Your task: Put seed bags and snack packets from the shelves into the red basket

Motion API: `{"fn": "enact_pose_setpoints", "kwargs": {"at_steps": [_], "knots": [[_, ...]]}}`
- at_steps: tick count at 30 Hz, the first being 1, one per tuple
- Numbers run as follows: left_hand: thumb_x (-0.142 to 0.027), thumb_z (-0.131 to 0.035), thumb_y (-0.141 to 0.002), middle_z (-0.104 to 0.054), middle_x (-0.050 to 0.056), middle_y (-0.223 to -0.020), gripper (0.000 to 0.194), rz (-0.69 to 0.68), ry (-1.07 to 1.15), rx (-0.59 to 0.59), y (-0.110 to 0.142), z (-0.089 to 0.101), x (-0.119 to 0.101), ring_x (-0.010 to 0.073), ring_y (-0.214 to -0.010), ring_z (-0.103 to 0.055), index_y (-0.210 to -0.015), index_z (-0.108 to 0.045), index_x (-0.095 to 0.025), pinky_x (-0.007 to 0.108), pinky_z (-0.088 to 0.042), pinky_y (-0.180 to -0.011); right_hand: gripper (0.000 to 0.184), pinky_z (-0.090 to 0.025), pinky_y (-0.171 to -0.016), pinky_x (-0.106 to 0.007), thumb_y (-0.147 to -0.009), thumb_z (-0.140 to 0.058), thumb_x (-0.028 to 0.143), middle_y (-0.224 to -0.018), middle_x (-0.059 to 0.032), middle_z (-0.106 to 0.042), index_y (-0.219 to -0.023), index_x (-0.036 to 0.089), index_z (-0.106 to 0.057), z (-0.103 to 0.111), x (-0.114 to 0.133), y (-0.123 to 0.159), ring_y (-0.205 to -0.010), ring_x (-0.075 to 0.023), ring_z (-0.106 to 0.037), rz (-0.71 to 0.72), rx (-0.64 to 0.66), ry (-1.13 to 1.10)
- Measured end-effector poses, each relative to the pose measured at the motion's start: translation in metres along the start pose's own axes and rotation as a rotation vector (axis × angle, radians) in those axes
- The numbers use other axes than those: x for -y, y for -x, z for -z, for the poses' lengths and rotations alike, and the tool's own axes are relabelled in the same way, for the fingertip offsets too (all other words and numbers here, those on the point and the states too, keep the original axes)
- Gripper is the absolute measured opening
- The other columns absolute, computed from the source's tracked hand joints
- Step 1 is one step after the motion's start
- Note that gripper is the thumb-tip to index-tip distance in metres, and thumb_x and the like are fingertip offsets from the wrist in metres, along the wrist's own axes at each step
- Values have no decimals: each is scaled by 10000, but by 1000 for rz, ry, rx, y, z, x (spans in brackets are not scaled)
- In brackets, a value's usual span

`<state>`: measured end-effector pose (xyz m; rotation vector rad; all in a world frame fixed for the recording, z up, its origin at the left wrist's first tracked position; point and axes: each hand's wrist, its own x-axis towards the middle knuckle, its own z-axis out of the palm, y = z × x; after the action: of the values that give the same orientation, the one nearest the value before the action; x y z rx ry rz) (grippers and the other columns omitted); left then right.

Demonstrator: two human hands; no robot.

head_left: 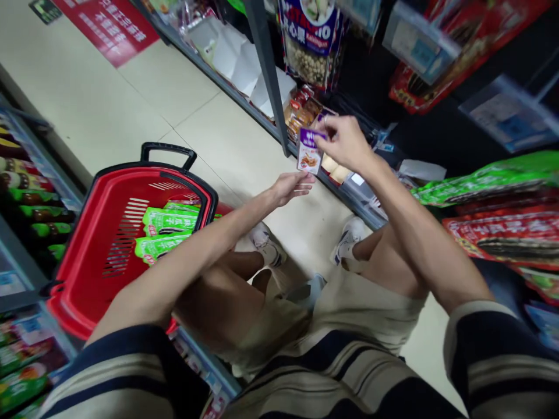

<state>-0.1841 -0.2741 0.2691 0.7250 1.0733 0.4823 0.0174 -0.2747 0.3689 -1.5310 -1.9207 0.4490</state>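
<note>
Shirt (345,372): striped, closest of all.
Right hand (345,137): pinching the top of the packet (310,162).
Left hand (292,187): fingers spread, just under the packet; I can't tell if they touch it.
Packet: purple and white, up in the air by the low shelf (370,214).
Basket (91,250): red, on the left, green bags (169,221) inside.
</note>
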Motion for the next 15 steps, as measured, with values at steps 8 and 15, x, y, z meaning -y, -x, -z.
{"fn": "enact_pose_setpoints", "kwargs": {"at_steps": [8,15], "knots": [[12,-536,-1023,-780,217,-1301,285,-344,142,-264,-167,-49,-4,219,-1085,-792,-1235,-709,-63,430,-626,-1127,77,-545,-890,-364,-939,-634,158,-927,-98,-773,-957,173,-707,-35,-110,-47,-833,-245,-684,-238,25,284],[33,-592,-822,-488,206,-1762,833,-811,-194,-238,-319,-50,36,320,-1712,-383,-1644,-575,-103,511,-245,-1468,228,-587,-1000,-448,-1067,-588,286,-1096,-128,-806,-1174,187,-764,-89,-182,-118,-990,-305,-736,-240,38,438]]}}
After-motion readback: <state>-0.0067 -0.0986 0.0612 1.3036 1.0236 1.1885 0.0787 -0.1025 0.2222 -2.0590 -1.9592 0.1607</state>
